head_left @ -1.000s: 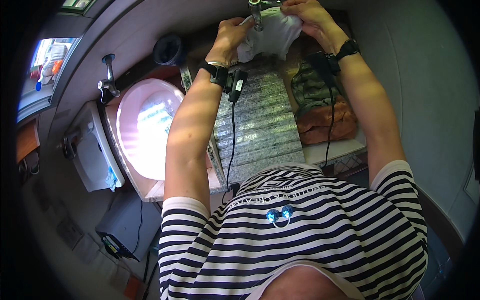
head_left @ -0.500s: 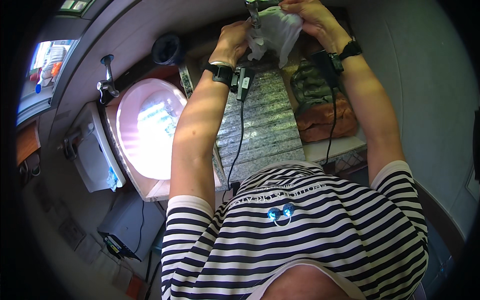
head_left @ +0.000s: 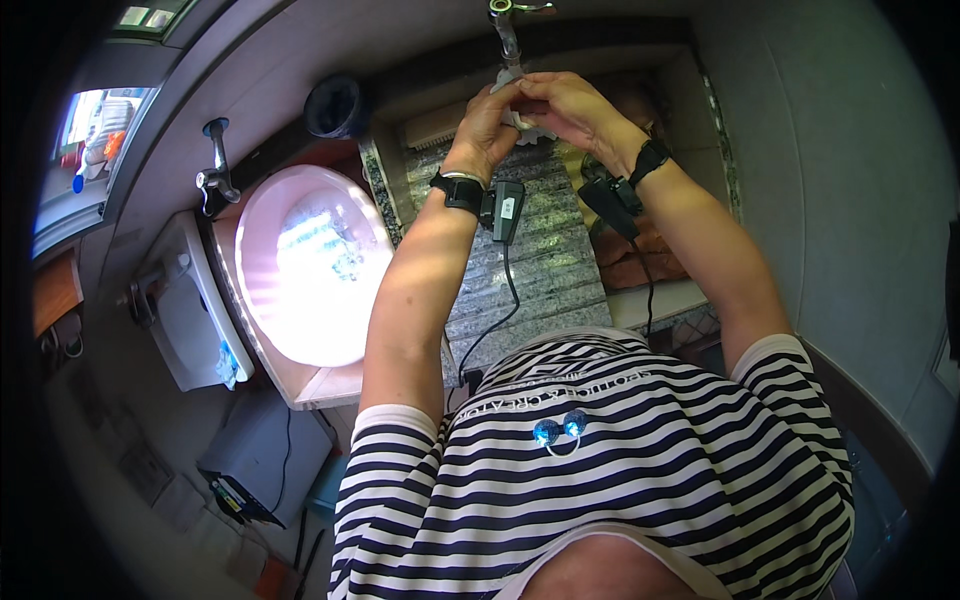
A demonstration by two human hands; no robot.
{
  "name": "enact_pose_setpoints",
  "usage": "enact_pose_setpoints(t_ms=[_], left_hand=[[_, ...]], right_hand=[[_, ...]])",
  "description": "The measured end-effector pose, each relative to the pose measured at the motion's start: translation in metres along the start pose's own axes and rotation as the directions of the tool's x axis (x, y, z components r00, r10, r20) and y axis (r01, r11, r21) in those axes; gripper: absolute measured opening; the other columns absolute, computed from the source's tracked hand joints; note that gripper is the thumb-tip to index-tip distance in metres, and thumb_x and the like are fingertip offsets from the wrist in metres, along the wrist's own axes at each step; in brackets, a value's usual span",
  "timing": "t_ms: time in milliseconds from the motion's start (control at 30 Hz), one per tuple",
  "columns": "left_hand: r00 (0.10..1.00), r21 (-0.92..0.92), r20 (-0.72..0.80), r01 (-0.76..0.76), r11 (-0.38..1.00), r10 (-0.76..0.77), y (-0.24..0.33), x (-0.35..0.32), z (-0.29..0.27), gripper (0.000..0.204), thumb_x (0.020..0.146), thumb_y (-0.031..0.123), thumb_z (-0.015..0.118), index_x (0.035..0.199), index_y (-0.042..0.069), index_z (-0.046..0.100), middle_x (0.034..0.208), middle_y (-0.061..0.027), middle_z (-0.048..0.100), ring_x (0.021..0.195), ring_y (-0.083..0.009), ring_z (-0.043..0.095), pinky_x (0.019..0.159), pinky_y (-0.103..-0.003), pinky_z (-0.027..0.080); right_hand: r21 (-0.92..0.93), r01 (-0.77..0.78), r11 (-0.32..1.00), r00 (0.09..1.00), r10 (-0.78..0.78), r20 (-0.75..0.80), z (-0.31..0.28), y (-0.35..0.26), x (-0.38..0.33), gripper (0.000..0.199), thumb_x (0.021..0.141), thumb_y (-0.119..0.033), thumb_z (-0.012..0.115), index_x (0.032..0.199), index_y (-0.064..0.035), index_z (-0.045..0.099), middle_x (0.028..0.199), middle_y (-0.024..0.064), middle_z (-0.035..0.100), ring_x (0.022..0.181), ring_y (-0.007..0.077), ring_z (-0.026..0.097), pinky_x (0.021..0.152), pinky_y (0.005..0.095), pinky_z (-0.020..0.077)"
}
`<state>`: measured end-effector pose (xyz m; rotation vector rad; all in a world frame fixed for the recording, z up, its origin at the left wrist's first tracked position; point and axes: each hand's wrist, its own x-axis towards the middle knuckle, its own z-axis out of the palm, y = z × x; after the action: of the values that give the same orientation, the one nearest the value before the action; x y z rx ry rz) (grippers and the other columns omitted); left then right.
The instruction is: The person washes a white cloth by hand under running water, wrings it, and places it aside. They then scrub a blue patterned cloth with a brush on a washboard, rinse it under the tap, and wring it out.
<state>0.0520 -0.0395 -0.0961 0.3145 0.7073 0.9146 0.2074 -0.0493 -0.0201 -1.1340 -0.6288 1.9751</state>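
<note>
both hands, left hand (head_left: 488, 112) and right hand (head_left: 565, 100), grip a small white cloth (head_left: 528, 128) under the metal tap (head_left: 505, 28) at the far edge of the grey ribbed stone washboard (head_left: 545, 255); wrung loosely, it could slip down.

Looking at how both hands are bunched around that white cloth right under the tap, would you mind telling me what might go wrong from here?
1. The left hand and right hand squeeze the white cloth close below the tap; knuckles might knock the spout.
2. Black devices strapped at both wrists, with dangling cables, sit near the wet cloth and could get splashed.
3. A cable hangs over the ribbed stone slab and might snag.
</note>
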Motion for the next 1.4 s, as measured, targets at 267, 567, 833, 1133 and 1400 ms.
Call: enact_pose_setpoints(t_ms=[267,567,833,1133,1400], left_hand=[[0.959,0.061,-0.278,-0.047,0.997,0.063,0.014,-0.025,0.037,0.026,0.105,0.013,0.060,0.126,-0.001,0.058,0.121,-0.0154,0.066,0.108,-0.0297,0.068,0.098,-0.046,0.057],[0.971,-0.073,-0.181,-0.169,0.983,0.154,0.017,-0.090,0.057,0.025,0.099,0.026,0.072,0.109,0.004,0.070,0.104,-0.0065,0.071,0.098,-0.0214,0.069,0.090,-0.038,0.057],[0.958,-0.357,-0.286,-0.084,0.930,-0.024,-0.015,-0.072,0.000,0.037,0.104,0.036,0.060,0.129,0.010,0.060,0.135,-0.0111,0.062,0.125,-0.0270,0.059,0.105,-0.041,0.048],[0.962,-0.302,-0.220,-0.226,0.926,0.163,-0.032,-0.051,0.030,0.042,0.108,0.005,0.041,0.150,0.000,0.044,0.151,-0.0168,0.051,0.140,-0.0284,0.049,0.122,-0.042,0.036],[0.958,-0.243,-0.266,-0.177,0.954,0.110,-0.024,-0.052,0.013,0.038,0.108,0.009,0.042,0.143,-0.002,0.052,0.137,-0.0159,0.061,0.123,-0.0267,0.061,0.111,-0.040,0.048]], right_hand=[[-0.251,-0.046,0.967,0.883,-0.078,-0.464,-0.034,0.016,-0.005,0.045,0.097,-0.036,0.070,0.133,-0.0095,0.061,0.129,0.0075,0.065,0.120,0.0242,0.059,0.095,0.0447,0.0495],[0.284,-0.149,0.947,0.979,0.182,-0.094,-0.041,0.065,0.030,0.042,0.102,-0.044,0.064,0.116,-0.0053,0.069,0.098,0.0044,0.074,0.085,0.0171,0.072,0.076,0.0306,0.0563],[-0.825,0.424,0.374,0.805,-0.572,0.154,0.047,0.054,-0.017,0.028,0.090,-0.038,0.076,0.092,-0.0106,0.071,0.091,0.0112,0.065,0.087,0.0291,0.066,0.077,0.0417,0.0521],[-0.949,-0.026,0.314,0.874,-0.454,-0.174,0.015,0.027,0.023,0.047,0.104,-0.044,0.048,0.100,-0.0047,0.074,0.096,0.0209,0.074,0.091,0.0401,0.071,0.081,0.0506,0.0544],[-0.993,0.117,0.011,0.854,-0.511,0.095,0.022,0.037,0.019,0.041,0.103,-0.040,0.056,0.094,-0.0041,0.072,0.091,0.0215,0.073,0.086,0.0431,0.071,0.077,0.0510,0.0561]])
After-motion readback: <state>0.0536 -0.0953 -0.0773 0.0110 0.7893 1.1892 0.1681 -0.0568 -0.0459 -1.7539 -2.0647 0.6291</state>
